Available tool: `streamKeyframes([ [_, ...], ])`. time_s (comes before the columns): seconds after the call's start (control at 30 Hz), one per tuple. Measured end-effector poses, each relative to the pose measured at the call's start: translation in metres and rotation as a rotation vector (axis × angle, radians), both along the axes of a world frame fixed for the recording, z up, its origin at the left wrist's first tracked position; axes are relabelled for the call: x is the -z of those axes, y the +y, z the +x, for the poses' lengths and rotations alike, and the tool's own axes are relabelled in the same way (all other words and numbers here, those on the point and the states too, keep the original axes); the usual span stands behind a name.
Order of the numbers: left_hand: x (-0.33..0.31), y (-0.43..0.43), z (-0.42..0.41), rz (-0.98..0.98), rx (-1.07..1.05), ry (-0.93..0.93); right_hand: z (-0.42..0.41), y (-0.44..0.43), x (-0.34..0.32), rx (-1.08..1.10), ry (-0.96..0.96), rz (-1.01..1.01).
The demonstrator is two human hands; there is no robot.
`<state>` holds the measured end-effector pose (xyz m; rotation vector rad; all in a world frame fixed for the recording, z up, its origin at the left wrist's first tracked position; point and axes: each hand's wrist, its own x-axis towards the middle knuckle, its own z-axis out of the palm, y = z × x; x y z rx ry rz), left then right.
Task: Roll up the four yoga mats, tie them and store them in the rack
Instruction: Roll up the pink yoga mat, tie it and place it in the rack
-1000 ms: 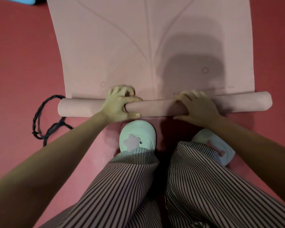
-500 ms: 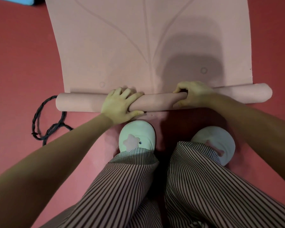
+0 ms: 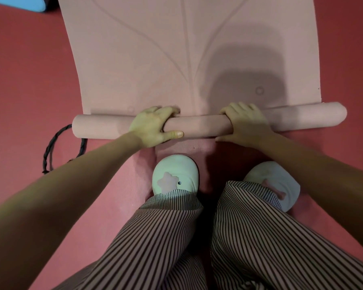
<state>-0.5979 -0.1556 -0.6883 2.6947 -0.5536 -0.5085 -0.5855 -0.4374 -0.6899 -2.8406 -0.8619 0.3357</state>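
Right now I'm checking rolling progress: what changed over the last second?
The roll moved slightly away from the shoes, taking up more mat; the right hand regripped it. The left hand kept its grip; rope and shoes stayed put.

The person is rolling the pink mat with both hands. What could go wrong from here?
1. The roll lies slanted on the pink mat, its right end farther forward, so it may wind crooked.
2. The left hand and right hand both grip it near the middle; the free ends could loosen.
3. The black cord lies by the left end and might snag.
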Motion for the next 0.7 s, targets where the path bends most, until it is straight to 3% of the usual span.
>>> streamKeyframes([
  [0.13,0.01,-0.004,-0.025,-0.038,-0.016,-0.372,0.001,0.001,-0.002,0.087,0.038,0.048],
  [0.3,0.021,-0.009,-0.035,-0.001,-0.057,-0.497,0.023,0.006,-0.014,0.123,0.267,-0.014],
  [0.47,0.008,-0.01,-0.021,0.017,-0.081,-0.47,0.043,0.006,-0.02,0.105,0.411,-0.016],
  [0.63,0.014,-0.015,-0.046,-0.008,-0.097,-0.36,0.037,0.006,-0.016,0.076,0.736,-0.063],
  [0.7,0.012,-0.015,-0.045,0.001,-0.095,-0.298,0.034,0.007,-0.014,0.104,0.764,-0.037],
])
